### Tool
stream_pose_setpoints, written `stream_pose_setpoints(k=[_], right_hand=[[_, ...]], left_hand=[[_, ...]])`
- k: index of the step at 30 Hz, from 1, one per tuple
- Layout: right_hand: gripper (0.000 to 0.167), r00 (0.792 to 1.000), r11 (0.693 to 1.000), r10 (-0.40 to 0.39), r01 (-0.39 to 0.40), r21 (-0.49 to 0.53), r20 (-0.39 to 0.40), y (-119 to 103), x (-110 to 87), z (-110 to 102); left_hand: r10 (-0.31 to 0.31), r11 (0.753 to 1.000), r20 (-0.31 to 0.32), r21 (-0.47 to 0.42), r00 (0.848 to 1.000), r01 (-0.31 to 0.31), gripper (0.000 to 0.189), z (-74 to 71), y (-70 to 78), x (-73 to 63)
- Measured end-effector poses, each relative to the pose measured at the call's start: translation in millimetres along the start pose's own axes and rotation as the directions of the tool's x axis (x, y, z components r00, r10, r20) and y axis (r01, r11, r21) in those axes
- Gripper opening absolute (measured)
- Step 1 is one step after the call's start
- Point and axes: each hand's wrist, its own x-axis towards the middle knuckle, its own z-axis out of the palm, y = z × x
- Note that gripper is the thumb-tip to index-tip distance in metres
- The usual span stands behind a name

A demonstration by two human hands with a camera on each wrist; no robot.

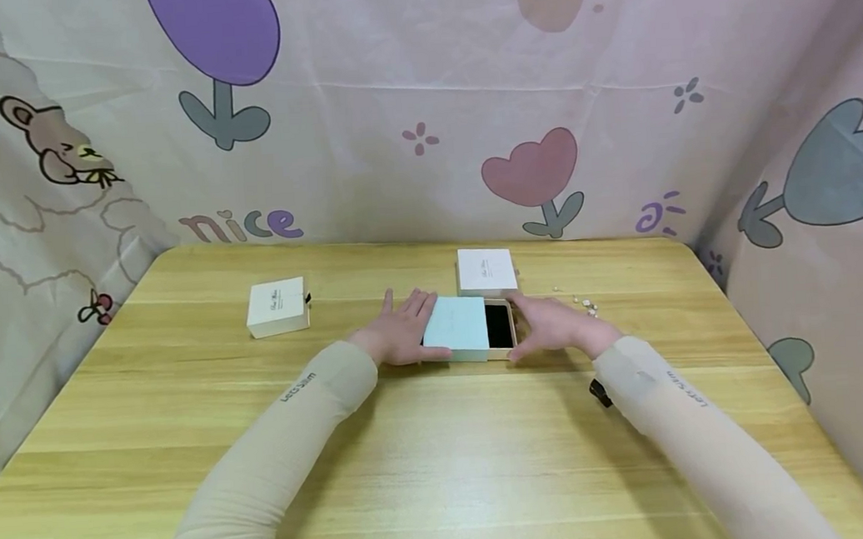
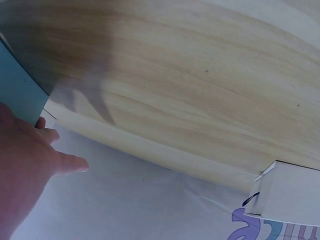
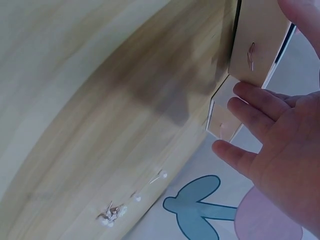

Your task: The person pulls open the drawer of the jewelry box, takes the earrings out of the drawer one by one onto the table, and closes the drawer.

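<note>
A light blue slide-out box (image 1: 456,324) lies on the table, its drawer (image 1: 499,326) partly out to the right with a dark lining showing. My left hand (image 1: 400,333) holds the sleeve's left end, thumb along the front side and fingers toward the back. At the drawer's right end, my right hand (image 1: 556,325) spans the width, thumb at the front corner and fingers at the back one. In the right wrist view, a small ribbon pull (image 3: 251,56) shows on the drawer's end face, and the fingers are nearly straight. Part of the left fingers is hidden.
Just behind the blue box stands a white box (image 1: 486,271). Another white box (image 1: 277,305) with a dark pull tab sits at the left. Several small earring-like pieces (image 3: 111,215) lie scattered to the right of the boxes. A patterned cloth (image 1: 395,172) hangs behind the wooden table (image 1: 445,469).
</note>
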Motion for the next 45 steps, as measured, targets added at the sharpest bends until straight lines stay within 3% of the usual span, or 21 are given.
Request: stream_pose_setpoints(k=[33, 38, 45], right_hand=[[0.109, 1.000, 0.998, -0.024, 0.024, -0.059, 0.000, -25.2, 15.0, 4.9], [0.111, 0.999, 0.999, -0.043, 0.043, -0.031, -0.007, -28.2, 17.4, 8.4], [0.108, 0.998, 0.985, -0.070, 0.070, -0.158, 0.007, -37.9, 17.6, 14.9]], left_hand=[[-0.015, 1.000, 0.009, 0.013, 1.000, 0.015, 0.102, -1.1, 3.1, -0.3], [-0.012, 1.000, 0.006, 0.004, 1.000, 0.012, 0.102, -1.4, 3.6, -0.6], [-0.013, 1.000, -0.004, -0.003, 1.000, 0.013, 0.101, -0.5, 2.3, 0.6]])
